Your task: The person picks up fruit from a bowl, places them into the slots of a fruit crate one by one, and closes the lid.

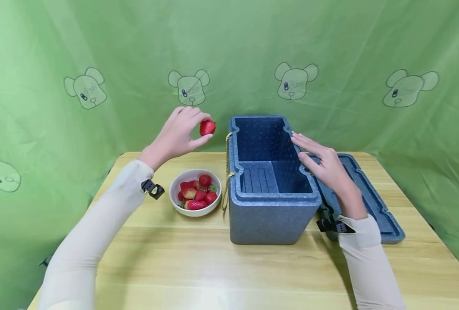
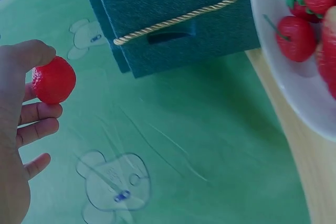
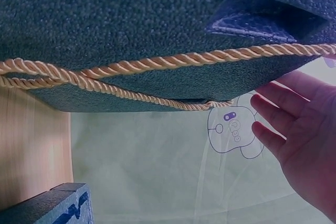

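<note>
My left hand (image 1: pixel 180 132) pinches a red strawberry (image 1: pixel 207 127) between thumb and fingers, up in the air left of the blue foam box (image 1: pixel 273 224). In the left wrist view the strawberry (image 2: pixel 54 80) shows beside the box's roped side. Below that hand stands a white bowl (image 1: pixel 173 202) holding several strawberries (image 1: pixel 195 205). The box is without its lid, and the part of its inside that shows holds nothing. My right hand (image 1: pixel 322 163) rests along the box's right rim with fingers extended; in the right wrist view its fingers (image 3: pixel 278 98) lie against the box wall.
The blue lid (image 1: pixel 373 198) lies on the wooden table (image 1: pixel 198 267), right of the box and partly behind my right arm. Gold rope handles (image 1: pixel 226 172) hang on the box's sides. A green curtain (image 1: pixel 237 51) with bear drawings surrounds the table.
</note>
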A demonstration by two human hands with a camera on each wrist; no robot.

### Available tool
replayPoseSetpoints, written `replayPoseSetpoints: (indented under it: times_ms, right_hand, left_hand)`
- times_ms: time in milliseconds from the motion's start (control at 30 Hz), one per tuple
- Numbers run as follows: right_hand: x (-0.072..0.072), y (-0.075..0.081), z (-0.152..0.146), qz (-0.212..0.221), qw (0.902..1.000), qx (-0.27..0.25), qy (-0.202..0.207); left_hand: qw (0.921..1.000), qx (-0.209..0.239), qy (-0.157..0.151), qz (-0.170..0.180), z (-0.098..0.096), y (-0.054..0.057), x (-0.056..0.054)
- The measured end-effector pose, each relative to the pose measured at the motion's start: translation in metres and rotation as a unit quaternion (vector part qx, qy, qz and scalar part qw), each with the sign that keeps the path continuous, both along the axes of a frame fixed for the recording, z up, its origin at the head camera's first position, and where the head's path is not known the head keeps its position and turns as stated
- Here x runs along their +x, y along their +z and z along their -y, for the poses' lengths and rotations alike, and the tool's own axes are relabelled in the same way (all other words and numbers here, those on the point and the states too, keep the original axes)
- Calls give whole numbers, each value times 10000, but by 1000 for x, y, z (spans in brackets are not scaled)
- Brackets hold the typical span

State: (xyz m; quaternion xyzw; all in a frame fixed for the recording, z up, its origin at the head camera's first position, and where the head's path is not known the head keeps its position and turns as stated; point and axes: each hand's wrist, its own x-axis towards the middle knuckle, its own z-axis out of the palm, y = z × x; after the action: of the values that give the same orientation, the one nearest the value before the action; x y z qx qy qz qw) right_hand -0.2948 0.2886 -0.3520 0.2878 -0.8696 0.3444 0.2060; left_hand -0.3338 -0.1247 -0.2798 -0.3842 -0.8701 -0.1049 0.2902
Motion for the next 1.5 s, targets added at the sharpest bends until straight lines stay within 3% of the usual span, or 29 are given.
replayPoseSetpoints:
  times_ms: [167,567,1000,1500]
  right_hand:
    - [-1,2,2,40,10000,10,39]
    - [-1,7,4,-105,9998,150,-61]
    - [-6,6,13,-262,9991,247,-217]
    - [-10,2,12,-212,9997,57,-77]
  left_hand:
    - [9997,-179,-112,-116,-15,12,-3]
    - [9993,-372,-86,44,-48,27,-13]
    - [9986,-452,-227,165,-69,18,-18]
    - [9950,-894,-95,437,-69,14,-21]
